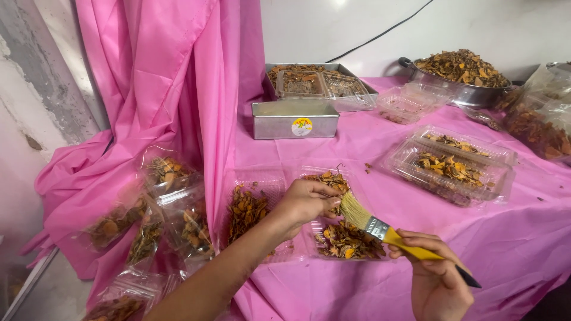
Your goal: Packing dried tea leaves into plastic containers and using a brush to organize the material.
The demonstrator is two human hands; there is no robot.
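Observation:
My right hand (437,279) grips a flat paintbrush (386,233) with a yellow handle and pale bristles, held low right and pointing up-left. The bristles touch the fingertips of my left hand (306,201), which is pinched shut over an open clear plastic tray (348,241) filled with dried orange-brown pieces. What the left fingers pinch is too small to tell. A second open clear tray (253,208) with the same dried pieces lies just left of that hand. All rest on a pink cloth (369,148) covering the table.
Several filled clear packs (172,220) lie piled on the cloth at left. Stacked clear trays (455,166) sit at right, a metal box (294,119) and metal tray (321,80) behind, a metal bowl (464,74) heaped with dried pieces at back right, plastic bags (538,116) at far right.

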